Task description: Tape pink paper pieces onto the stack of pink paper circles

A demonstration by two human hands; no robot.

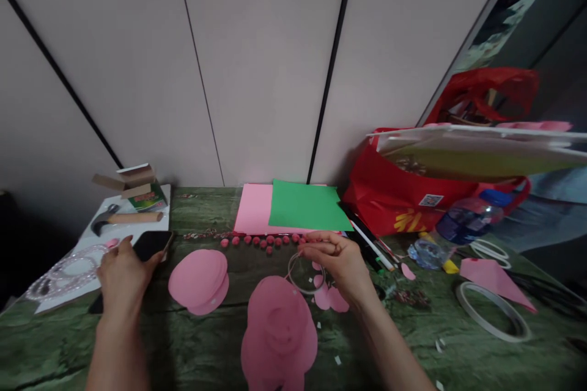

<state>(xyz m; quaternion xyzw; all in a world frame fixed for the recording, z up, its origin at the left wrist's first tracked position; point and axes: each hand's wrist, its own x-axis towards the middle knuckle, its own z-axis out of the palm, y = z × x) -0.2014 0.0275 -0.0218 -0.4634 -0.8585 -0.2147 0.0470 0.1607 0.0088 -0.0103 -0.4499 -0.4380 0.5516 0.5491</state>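
Observation:
My left hand (123, 272) is at the left, its thumb and fingers closed about the near corner of a black phone (153, 245) over a white board. Between the thumb and fingers of my right hand (337, 256) is the rim of a narrow roll of clear tape (290, 269), which stands tilted above the table. Pink paper petals (337, 300) lie just under it. In front of me rests a layered pink paper shape (279, 342) with a rolled, round centre. A stack of pink paper ovals (197, 278) lies between my hands.
A hammer (137, 218), an opened small box (149, 195) and a clear beaded strand (68, 272) lie left. Pink balls (269, 242) line up before green paper (307, 204). At right are a red bag (380, 195), a bottle (463, 223) and a wide tape roll (493, 324).

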